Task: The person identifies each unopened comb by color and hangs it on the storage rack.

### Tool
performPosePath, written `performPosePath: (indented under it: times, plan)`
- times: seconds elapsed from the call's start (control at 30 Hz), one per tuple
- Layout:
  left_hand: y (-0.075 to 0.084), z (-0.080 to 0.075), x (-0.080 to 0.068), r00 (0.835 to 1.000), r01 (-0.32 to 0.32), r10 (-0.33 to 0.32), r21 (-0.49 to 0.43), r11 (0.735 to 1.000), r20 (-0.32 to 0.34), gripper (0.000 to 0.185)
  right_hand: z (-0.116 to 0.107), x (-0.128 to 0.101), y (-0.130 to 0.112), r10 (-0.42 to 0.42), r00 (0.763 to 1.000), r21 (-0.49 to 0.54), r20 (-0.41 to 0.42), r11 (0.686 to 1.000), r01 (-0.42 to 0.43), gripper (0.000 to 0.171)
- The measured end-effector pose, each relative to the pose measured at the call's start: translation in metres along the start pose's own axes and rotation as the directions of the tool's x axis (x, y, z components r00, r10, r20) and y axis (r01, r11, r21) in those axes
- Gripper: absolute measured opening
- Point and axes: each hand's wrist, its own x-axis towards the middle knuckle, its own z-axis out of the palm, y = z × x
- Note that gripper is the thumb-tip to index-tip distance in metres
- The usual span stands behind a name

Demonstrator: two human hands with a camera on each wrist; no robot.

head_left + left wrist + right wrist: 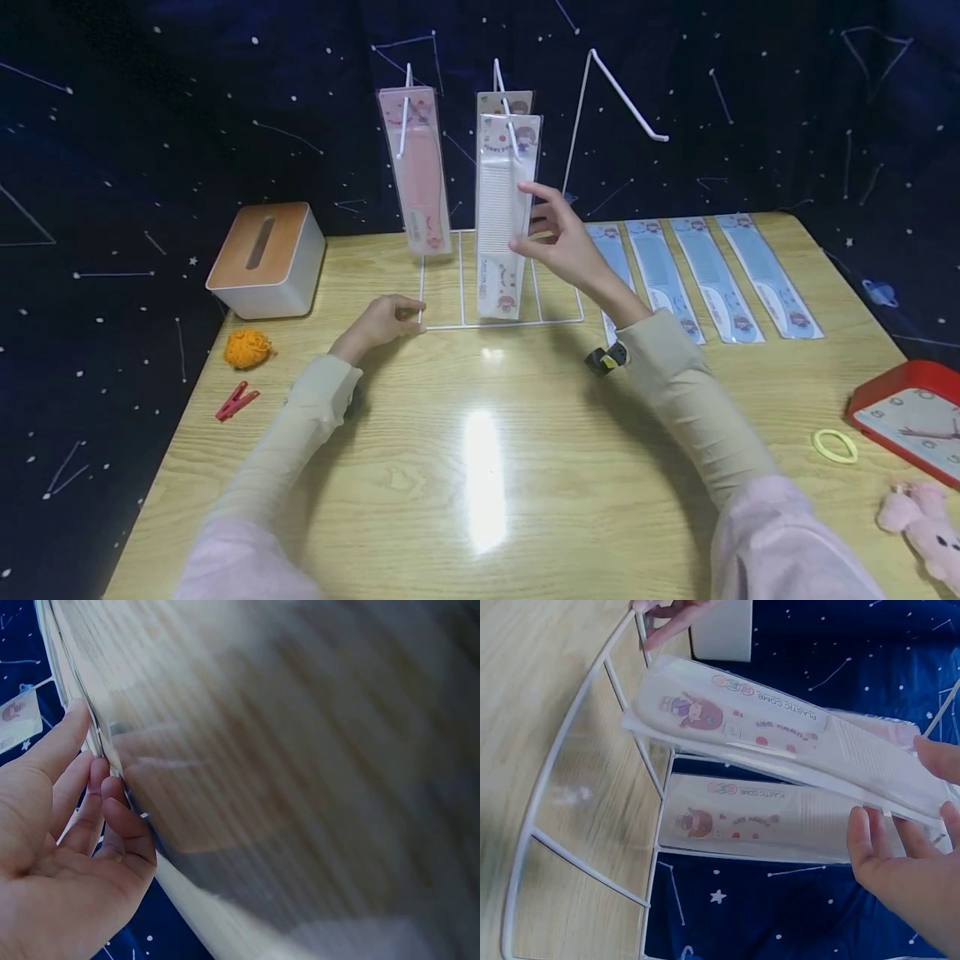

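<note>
Far left of the wooden table [480, 517]: a tissue box [267, 258], an orange pompom [247, 347] and a red clothespin [236, 402] are laid out well apart from the work.

Left hand [381, 321]: set at the front left corner of the white wire rack [501, 321]. In the left wrist view the fingers [90, 802] are seen lightly curled round the base wire, most likely so the light rack is kept from sliding while the other hand works on it.

On the rack: a pink packaged comb [417, 171] is hung from the left hook. On the middle hook, the white packaged comb [504, 212] hangs in front of a second pack of which only the top card shows. The right hook [626, 96] is bare.

Right hand [566, 242]: held up against the right edge of the white packaged comb, fingers [870, 844] nearly straight and spread, touching the pack's edge rather than gripping it, probably so its swing on the hook is stilled.

Right of the rack: four blue packaged combs [708, 275] are laid flat in a row. At the far right edge a yellow hair tie [834, 446], a red clock [911, 417] and a pink plush toy [926, 521] are noted.
</note>
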Motion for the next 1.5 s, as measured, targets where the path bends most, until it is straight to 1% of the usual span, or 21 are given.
performPosePath:
  times: [0.2, 0.33, 0.5, 0.7, 0.93, 1.07, 1.13, 1.23, 1.3, 1.37, 1.5]
  plan:
    - [0.003, 0.0, 0.0, 1.0, -0.01, 0.01, 0.009, 1.0, -0.002, 0.048, -0.001, 0.018, 0.004, -0.012, 1.0, -0.006, 0.006, 1.0, 0.012, 0.071]
    - [0.002, 0.0, 0.0, 1.0, -0.01, 0.01, 0.009, 1.0, 0.002, 0.048, -0.001, 0.024, 0.008, 0.01, 1.0, 0.006, 0.01, 1.0, -0.011, 0.072]
    - [0.0, -0.001, -0.002, 1.0, 0.008, -0.008, 0.016, 1.0, -0.001, 0.049, 0.0, 0.028, 0.014, 0.051, 0.998, 0.018, 0.024, 0.999, -0.052, 0.071]
    - [-0.002, 0.0, -0.003, 1.0, 0.007, -0.007, 0.015, 1.0, -0.006, 0.049, -0.001, 0.022, 0.028, 0.101, 0.995, -0.016, 0.014, 0.995, -0.101, 0.067]
    - [0.0, 0.0, -0.002, 1.0, -0.016, 0.016, 0.022, 1.0, -0.012, 0.048, -0.011, 0.009, 0.038, 0.138, 0.99, -0.044, -0.034, 0.989, -0.139, 0.063]
    - [0.004, 0.0, -0.002, 1.0, -0.027, 0.027, 0.021, 0.999, -0.013, 0.048, -0.025, -0.003, 0.045, 0.157, 0.986, -0.043, -0.054, 0.986, -0.159, 0.06]
    - [0.006, 0.0, -0.002, 1.0, -0.023, 0.023, 0.019, 1.0, -0.01, 0.048, -0.034, -0.009, 0.05, 0.168, 0.983, -0.041, -0.073, 0.984, -0.171, 0.06]
    - [0.007, 0.0, -0.002, 1.0, -0.002, 0.003, 0.008, 1.0, -0.006, 0.048, -0.051, -0.02, 0.058, 0.194, 0.975, -0.083, -0.113, 0.976, -0.204, 0.06]
    - [0.006, 0.0, -0.002, 1.0, 0.007, -0.007, 0.006, 1.0, -0.003, 0.048, -0.064, -0.027, 0.064, 0.217, 0.965, -0.134, -0.146, 0.962, -0.237, 0.06]
    - [0.005, 0.0, -0.002, 1.0, 0.013, -0.013, 0.003, 1.0, -0.001, 0.048, -0.078, -0.035, 0.071, 0.245, 0.953, -0.188, -0.178, 0.942, -0.277, 0.061]
    - [0.002, 0.0, -0.002, 1.0, 0.016, -0.016, 0.008, 1.0, -0.004, 0.049, -0.109, -0.05, 0.086, 0.281, 0.932, -0.26, -0.229, 0.905, -0.337, 0.064]
